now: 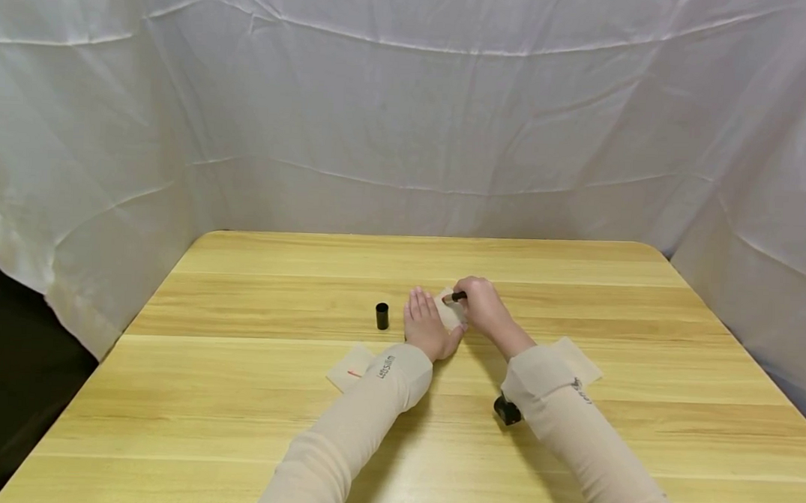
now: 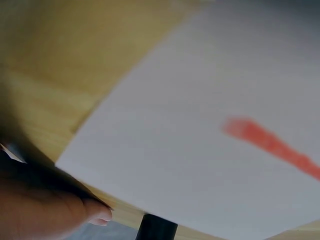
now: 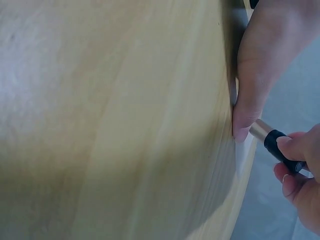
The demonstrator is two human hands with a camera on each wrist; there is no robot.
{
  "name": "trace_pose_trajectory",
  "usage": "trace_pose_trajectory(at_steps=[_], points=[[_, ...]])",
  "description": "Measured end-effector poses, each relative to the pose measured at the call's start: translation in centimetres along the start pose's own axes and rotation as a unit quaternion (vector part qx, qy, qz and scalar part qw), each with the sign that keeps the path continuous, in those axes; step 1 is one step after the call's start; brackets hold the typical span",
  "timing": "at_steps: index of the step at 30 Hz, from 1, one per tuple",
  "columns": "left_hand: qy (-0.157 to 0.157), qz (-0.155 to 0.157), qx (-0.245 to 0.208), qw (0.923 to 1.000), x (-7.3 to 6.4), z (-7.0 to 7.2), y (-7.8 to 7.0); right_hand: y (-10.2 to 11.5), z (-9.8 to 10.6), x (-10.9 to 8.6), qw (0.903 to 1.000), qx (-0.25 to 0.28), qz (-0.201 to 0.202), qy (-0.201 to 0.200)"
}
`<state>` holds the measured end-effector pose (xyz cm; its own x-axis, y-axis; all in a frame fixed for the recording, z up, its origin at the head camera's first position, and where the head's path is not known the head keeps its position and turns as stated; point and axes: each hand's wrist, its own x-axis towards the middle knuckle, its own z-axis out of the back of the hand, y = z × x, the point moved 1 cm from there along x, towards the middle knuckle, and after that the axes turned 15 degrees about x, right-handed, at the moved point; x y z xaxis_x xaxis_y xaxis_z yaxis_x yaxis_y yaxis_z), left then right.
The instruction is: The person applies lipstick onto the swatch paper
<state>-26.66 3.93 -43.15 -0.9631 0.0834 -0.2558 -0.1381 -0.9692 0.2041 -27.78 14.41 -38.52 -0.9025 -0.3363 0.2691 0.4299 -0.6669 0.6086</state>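
My right hand pinches a lipstick by its black base, with the tip down at a small white paper sheet. In the right wrist view the lipstick shows a metallic inner tube above the black base, held between thumb and fingers. My left hand lies flat with fingers extended, pressing the sheet's left side. The thumb of that hand reaches along its near edge. Left of the fingers, a black lipstick cap stands upright on the table.
Another paper sheet with a red stroke lies partly beneath the left forearm. A third sheet lies beyond the right sleeve. A small black object sits beside that sleeve. White curtains surround the wooden table.
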Motion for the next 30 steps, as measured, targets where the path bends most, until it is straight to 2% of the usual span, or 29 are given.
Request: trace_pose_trajectory(at_steps=[8, 21, 30], points=[[-0.002, -0.002, -0.004, 1.0, -0.2, 0.1, 0.0, 0.0, 0.4, -0.3, 1.0, 0.006, -0.002, 0.002], [-0.008, 0.003, 0.0, 1.0, -1.5, 1.0, 0.3, -0.2, 0.9, -1.1, 0.9996, -0.011, 0.026, 0.008], [-0.004, 0.0, -0.009, 1.0, -0.6, 0.3, 0.1, -0.4, 1.2, -1.7, 0.999, -0.01, 0.043, 0.002]])
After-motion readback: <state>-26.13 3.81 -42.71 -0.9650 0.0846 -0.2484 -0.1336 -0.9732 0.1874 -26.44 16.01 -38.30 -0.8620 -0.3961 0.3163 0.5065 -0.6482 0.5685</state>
